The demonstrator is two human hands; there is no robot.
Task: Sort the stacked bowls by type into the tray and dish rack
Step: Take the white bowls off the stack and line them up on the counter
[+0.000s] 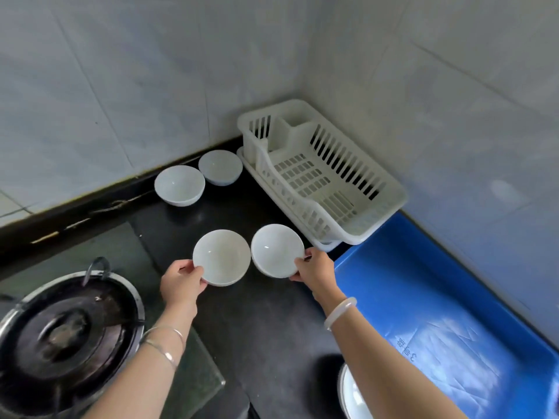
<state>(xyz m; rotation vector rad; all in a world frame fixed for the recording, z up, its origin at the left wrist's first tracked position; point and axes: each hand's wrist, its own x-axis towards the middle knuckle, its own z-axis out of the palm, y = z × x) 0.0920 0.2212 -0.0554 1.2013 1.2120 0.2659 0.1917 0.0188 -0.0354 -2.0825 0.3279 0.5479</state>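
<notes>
The left hand [181,281] grips the rim of one white bowl [221,257]; the right hand [314,269] grips a second bowl [276,250], both above the dark desk [266,322]. The dish rack [320,173] stands far right, the blue tray [429,300] near right.

Head-worn view, steeply downward (close-range)
</notes>
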